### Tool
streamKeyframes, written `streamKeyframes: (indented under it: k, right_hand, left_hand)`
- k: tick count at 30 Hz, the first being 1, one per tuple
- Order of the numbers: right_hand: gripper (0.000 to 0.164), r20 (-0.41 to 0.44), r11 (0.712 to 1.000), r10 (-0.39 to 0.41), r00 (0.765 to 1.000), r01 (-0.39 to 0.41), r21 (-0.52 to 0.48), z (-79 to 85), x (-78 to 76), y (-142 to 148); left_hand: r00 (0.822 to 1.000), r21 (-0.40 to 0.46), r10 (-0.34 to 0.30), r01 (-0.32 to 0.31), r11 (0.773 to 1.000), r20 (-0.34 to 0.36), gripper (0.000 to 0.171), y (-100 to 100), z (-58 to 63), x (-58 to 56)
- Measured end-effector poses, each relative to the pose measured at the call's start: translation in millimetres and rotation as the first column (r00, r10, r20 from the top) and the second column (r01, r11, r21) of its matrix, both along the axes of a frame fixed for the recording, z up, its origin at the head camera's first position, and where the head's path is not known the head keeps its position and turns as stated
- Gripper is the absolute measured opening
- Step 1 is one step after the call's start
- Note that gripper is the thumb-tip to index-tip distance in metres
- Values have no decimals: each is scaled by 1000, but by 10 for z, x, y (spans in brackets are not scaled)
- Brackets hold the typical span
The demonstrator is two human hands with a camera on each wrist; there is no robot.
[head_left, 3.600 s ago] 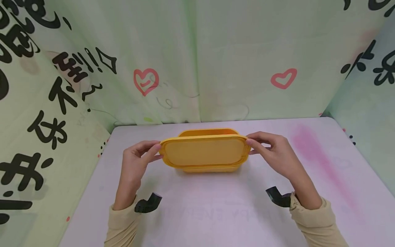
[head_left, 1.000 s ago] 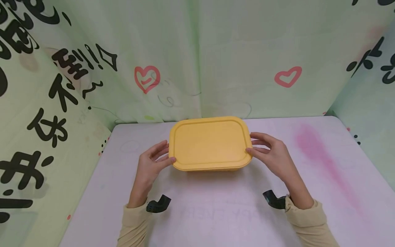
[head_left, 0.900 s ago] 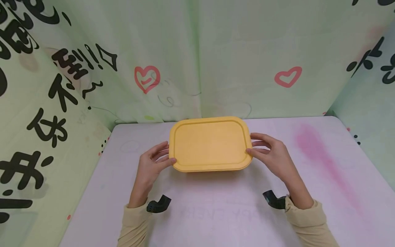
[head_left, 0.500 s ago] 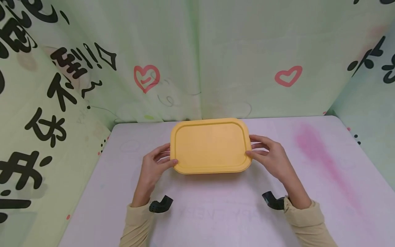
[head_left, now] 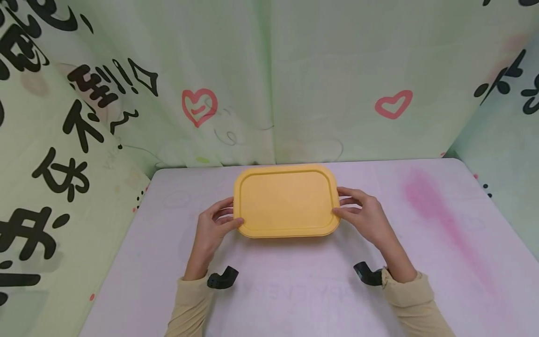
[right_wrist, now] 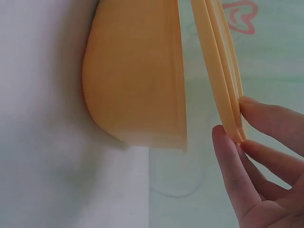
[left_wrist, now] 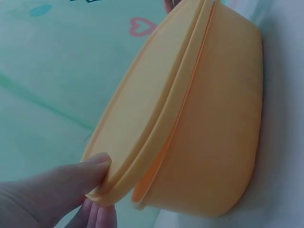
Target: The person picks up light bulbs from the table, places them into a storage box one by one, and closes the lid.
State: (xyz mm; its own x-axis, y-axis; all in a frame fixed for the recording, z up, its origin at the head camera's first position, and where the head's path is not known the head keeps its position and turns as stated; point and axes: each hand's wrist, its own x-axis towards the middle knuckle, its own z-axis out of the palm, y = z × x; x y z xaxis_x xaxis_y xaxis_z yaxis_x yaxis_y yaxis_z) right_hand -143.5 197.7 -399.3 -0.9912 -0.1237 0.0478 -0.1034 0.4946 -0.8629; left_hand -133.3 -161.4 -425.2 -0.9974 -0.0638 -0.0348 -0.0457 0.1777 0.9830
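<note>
The lid (head_left: 287, 200) has come down level over the box (left_wrist: 223, 123); both hands (head_left: 212, 225) (head_left: 363, 214) pinch its ends, a gap remains, not yet seated.

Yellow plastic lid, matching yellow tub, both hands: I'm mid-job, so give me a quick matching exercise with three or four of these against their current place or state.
Things:
1. yellow rectangular plastic lid
2. yellow plastic tub
3. left hand
4. right hand

Places or states:
A. stands on the lilac table
B. pinches the lid's right end
C. held just above the tub's rim, a gap showing at both ends
D. pinches the lid's left end

Pairs: 1-C, 2-A, 3-D, 4-B
</note>
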Motion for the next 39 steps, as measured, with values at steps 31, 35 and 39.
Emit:
streamKeyframes:
  k: [31, 35, 39]
  right_hand:
    - [60, 38, 999, -6, 999, 4, 54, -97, -116, -47]
    - [60, 34, 998, -9, 999, 7, 58, -101, -123, -43]
    - [60, 35, 999, -9, 999, 7, 54, -109, -132, -39]
  left_hand:
    - [999, -63, 32, -30, 998, 35, 56, 41, -79, -168]
    - [999, -64, 32, -30, 998, 33, 56, 44, -74, -196]
    - [999, -61, 34, -31, 998, 42, 55, 46, -89, -222]
